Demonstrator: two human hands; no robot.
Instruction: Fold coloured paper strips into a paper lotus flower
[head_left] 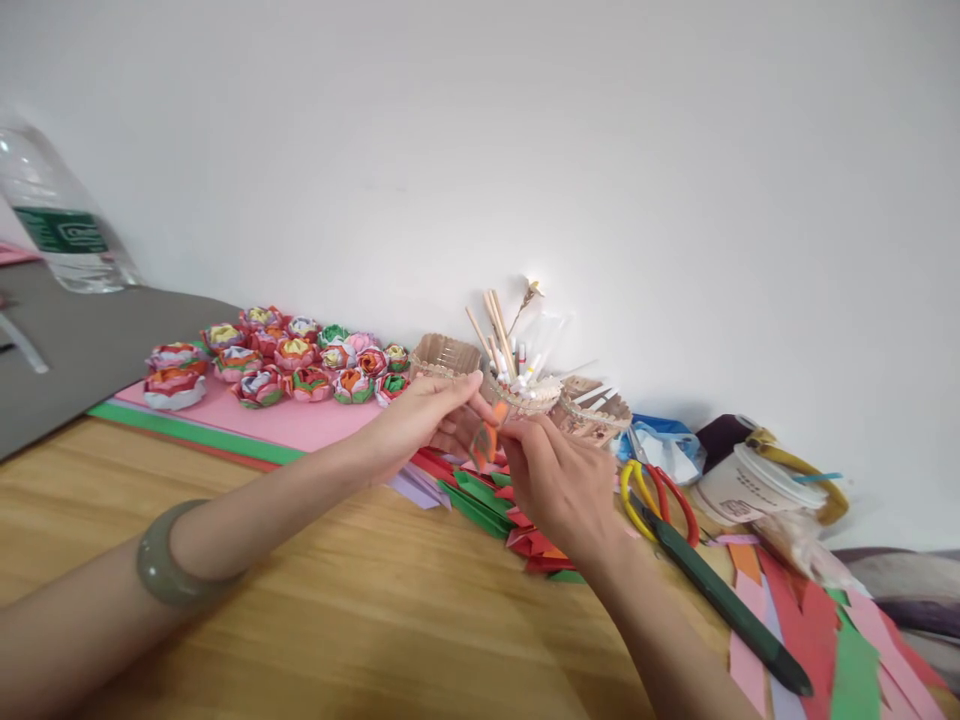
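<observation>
Between my two hands is a small piece of orange and green folded paper [486, 442], slightly blurred. My left hand [439, 415], below a wrist with a jade-like bangle [169, 560], has its thumb and fingers closed at the left side of the paper. On the other side my right hand [559, 475] is closed, its fingertips pinching the paper's right edge. Below the hands lies a pile of folded paper strips [480, 500] in green, red and lilac. Part of that pile is hidden behind my right hand.
Several paper flowers [296, 352] sit on pink paper sheets [330, 428] at left. Woven baskets [448, 355] with sticks and markers stand by the wall. To the right lie scissors [660, 495], a dark green pen-like tool [731, 595], a white tub [754, 485] and cut paper strips [802, 620].
</observation>
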